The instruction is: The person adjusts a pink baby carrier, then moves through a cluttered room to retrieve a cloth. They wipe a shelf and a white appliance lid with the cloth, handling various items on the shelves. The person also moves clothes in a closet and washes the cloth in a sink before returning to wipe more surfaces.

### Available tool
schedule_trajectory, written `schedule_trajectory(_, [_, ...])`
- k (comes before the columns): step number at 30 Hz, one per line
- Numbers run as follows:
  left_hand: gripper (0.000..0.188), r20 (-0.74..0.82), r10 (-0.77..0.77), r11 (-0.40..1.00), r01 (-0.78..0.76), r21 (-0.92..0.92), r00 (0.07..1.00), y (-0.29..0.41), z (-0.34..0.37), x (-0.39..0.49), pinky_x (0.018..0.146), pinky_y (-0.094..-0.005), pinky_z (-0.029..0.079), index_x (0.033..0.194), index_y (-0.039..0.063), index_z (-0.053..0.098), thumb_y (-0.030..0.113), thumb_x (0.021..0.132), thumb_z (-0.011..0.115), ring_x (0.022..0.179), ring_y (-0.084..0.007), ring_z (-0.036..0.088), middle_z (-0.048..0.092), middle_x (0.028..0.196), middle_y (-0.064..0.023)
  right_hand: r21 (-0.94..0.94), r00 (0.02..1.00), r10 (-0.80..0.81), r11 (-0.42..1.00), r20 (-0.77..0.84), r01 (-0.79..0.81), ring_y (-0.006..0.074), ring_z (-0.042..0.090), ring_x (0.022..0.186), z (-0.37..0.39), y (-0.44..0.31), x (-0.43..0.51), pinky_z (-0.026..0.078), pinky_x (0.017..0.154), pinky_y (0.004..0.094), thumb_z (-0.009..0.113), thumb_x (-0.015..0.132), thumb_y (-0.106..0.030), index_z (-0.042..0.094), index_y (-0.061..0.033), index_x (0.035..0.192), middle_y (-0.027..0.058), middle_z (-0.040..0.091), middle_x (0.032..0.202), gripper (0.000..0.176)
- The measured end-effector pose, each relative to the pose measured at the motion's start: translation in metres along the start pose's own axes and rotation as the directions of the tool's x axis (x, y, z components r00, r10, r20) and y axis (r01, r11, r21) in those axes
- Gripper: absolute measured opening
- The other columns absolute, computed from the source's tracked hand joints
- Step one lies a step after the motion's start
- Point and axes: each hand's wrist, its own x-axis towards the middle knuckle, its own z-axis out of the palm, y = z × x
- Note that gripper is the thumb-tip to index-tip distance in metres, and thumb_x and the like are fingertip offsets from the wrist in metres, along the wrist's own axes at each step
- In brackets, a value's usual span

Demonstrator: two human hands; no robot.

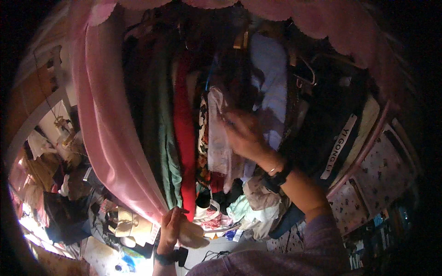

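Inside a curtained wardrobe, my right hand [247, 136] reaches in among hanging clothes. Its fingertips touch the edge of a pale pink garment [218, 148], which hangs near a thin blue hanger [208, 74]. Blur and shadow hide whether the fingers grip the cloth. Low down, my left hand [170, 226] is closed around a beige, soft-looking bundle [191, 235], beside the lower edge of the pink curtain [107, 138]. Left of the pale pink garment hang a floral-print garment [203, 138], a red garment [184, 138] and a green one [168, 165]. A light blue garment [271, 69] hangs behind my right hand.
Crumpled clothes [255, 210] lie heaped at the wardrobe's bottom. On the right hangs a dark garment with a white strip [340, 146] bearing writing. A woven straw-coloured item [133, 220] sits at lower left, and dark cables [214, 254] lie on the pale floor [248, 253].
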Motion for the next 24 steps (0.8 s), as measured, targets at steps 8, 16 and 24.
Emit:
schedule_trajectory(8, [0.044, 0.203, 0.001, 0.991, -0.028, 0.133, 0.979, 0.004, 0.021, 0.003, 0.072, -0.028, 0.049, 0.106, -0.002, 0.07, 0.038, 0.108, 0.051, 0.081, -0.0135, 0.062, 0.069, 0.089, -0.0057, -0.231, 0.957, 0.121, 0.971, 0.265, -0.058, 0.0284, 0.037, 0.146, 0.088, 0.015, -0.009, 0.035, 0.119, 0.0474, 0.063, 0.094, 0.0, 0.029, -0.0151, 0.155, 0.0099, 0.046, 0.151, 0.072])
schedule_trajectory(16, [0.029, 0.157, 0.166, 0.967, -0.192, 0.167, 0.974, 0.01, 0.032, 0.017, 0.078, -0.0276, 0.049, 0.119, -0.001, 0.065, 0.024, 0.103, 0.062, 0.085, -0.0114, 0.061, 0.069, 0.088, -0.0074, -0.314, 0.899, 0.411, 0.883, 0.155, -0.349, 0.0294, 0.054, 0.125, 0.025, 0.094, -0.052, 0.035, 0.112, 0.0494, 0.059, 0.09, -0.008, 0.055, -0.0035, 0.129, 0.0134, 0.06, 0.13, 0.039])
schedule_trajectory(24, [0.106, -0.102, 0.79, 0.379, -0.35, 0.857, 0.604, 0.05, 0.05, 0.082, 0.1, -0.0504, 0.045, 0.154, -0.001, 0.027, 0.038, 0.076, 0.088, 0.127, -0.0456, 0.051, 0.043, 0.144, -0.0311, -0.57, 0.927, 0.296, 0.813, 0.231, -0.118, 0.0302, 0.049, 0.132, -0.031, 0.083, -0.028, 0.03, 0.118, 0.0475, 0.056, 0.088, -0.002, 0.058, -0.0012, 0.135, 0.0164, 0.056, 0.139, 0.047])
